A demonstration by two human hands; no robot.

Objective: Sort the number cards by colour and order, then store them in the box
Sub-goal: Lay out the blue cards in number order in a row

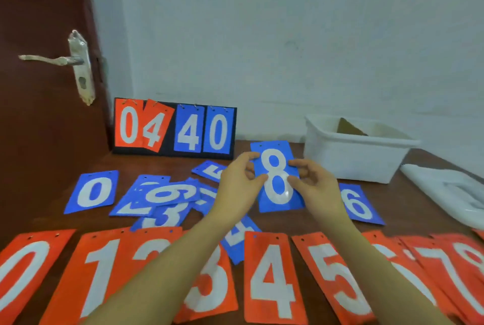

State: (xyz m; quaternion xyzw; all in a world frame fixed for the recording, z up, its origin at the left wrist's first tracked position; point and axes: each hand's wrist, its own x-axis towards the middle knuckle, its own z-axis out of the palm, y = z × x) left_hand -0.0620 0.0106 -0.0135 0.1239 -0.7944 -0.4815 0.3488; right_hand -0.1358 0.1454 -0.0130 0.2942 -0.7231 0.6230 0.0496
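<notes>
Orange cards lie in a row along the near edge of the brown table (309, 222), overlapping in places: the orange 0 (23, 272) at the left end, then the orange 1 (99, 272), orange 3 (209, 285), orange 4 (272, 280) and orange 5 (337, 280), with more bunched up at the right end. Both forearms cross over this row.

Beyond the row, the left hand (237, 183) and right hand (314, 185) pinch the side edges of the blue 8 card (276, 175), thumbs on its face, holding it upright above the table. To the left of that card sits a loose heap of blue cards (162, 199), and further left a lone blue 0 (93, 192) with bare wood around it. Just right of the held card lies a blue 6 (360, 205).

Behind and to the right of the 8 stands the white plastic box (353, 157), open-topped, with a piece of brown cardboard (349, 128) leaning inside. Its white lid (450, 193) lies beside it at the table's right edge.

Behind and to the left of the 8, the scoreboard (174, 129) stands against the wall, reading 04 40.
</notes>
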